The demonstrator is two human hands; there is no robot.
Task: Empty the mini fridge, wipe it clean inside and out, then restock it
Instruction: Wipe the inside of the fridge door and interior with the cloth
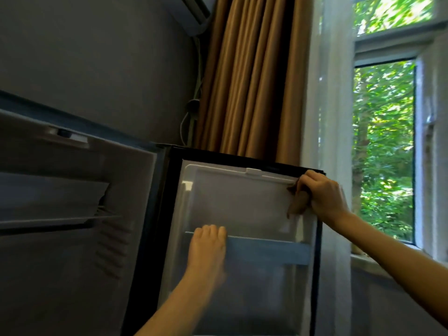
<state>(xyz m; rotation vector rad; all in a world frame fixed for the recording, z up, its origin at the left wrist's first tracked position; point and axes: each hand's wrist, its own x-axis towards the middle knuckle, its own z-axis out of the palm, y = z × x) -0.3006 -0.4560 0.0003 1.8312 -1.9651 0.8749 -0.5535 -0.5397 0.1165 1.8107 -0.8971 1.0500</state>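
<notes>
- Mini fridge (pixel 72 238) stood open at the left of the head view, its pale moulded cavity showing a thin shelf (pixel 48 220) and ribbed side slots, with no food in the part visible.
- Its door (pixel 242 202) was swung out toward the person, inner face showing: a smooth, glossy white plastic liner framed by a black rubber gasket (pixel 174 190).
- The right hand (pixel 322 192) pinched a small brown cloth (pixel 297 202), bunched and soft, against the liner's upper right corner, just under the raised top ridge.
- The left hand (pixel 207 246) lay on the translucent bluish door shelf (pixel 266 251). Its fingers appeared hooked over the top edge, steadying the door, though blur softened the detail.
- The step in hand was judged to be wiping the inside, the emptying apparently done and the restocking not begun.
- The next move likely called for drawing the cloth along the ridge and down the liner, keeping firm pressure in the moulded corners and the gasket folds, where grime tends to lodge.
- Behind the door hung heavy tan pleated curtains (pixel 249 81) and a sheer white one (pixel 327 93), beside an open window (pixel 383 141) with green foliage outside.
</notes>
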